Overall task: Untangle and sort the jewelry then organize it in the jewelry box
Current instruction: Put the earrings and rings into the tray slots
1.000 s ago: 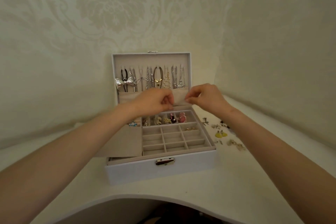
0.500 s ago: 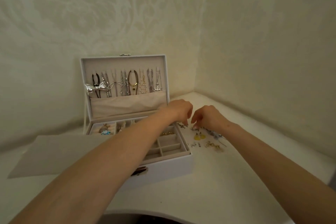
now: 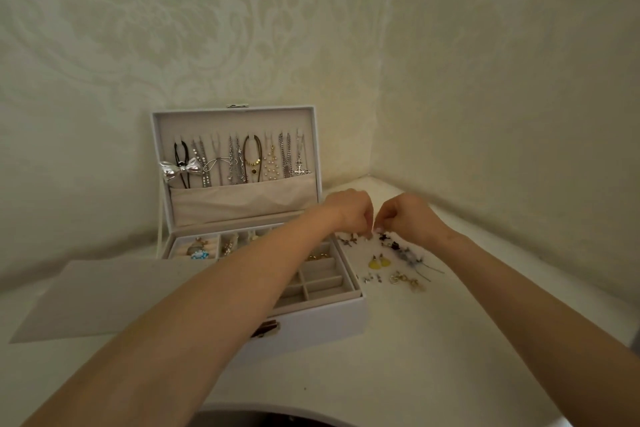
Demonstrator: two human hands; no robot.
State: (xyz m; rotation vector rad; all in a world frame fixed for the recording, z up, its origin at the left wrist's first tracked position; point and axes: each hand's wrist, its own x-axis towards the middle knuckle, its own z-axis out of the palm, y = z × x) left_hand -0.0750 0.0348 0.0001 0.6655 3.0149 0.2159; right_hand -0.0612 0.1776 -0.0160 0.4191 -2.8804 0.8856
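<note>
- Jewelry box [image 3: 311, 326], a white rectangular case with a metal clasp [image 3: 265, 329] on its front wall, is stood open on the white tabletop [image 3: 415, 357]. Its lid [image 3: 239, 116] is held upright near the pale damask-patterned wallpaper [image 3: 207, 28].
- Silver, gold and pearl necklaces [image 3: 239, 163] are hung in a row inside the lid, their lower ends tucked into a beige fabric pocket [image 3: 242, 199].
- A shiny silver bow pendant [image 3: 180, 170] is seen at the left end of the row and a silver cross pendant [image 3: 300, 168] at the right end.
- The beige-lined tray is divided into small compartments. A blue-stoned piece [image 3: 199, 255] is laid in the back left one, and small gold pieces [image 3: 317, 256] are laid in one near the right side, partly hidden by the left forearm.
- A pale flat panel [image 3: 104, 295] is laid on the tabletop to the left of the box.
- Loose earrings are scattered on the tabletop just right of the box: a yellow drop pair [image 3: 378, 262], tiny silver studs [image 3: 372, 277], a gold pair [image 3: 405, 279] and small dark pieces [image 3: 394, 246].
- The left hand [image 3: 349, 211] is reached across the box, its fingers curled and its fingertips drawn together at the far edge of the scatter.
- The right hand [image 3: 405, 215] is held just beside it, likewise curled, with its fingertips pointed down at the dark pieces.
- Whether a piece is pinched by either hand cannot be told, as the pieces are too small.
</note>
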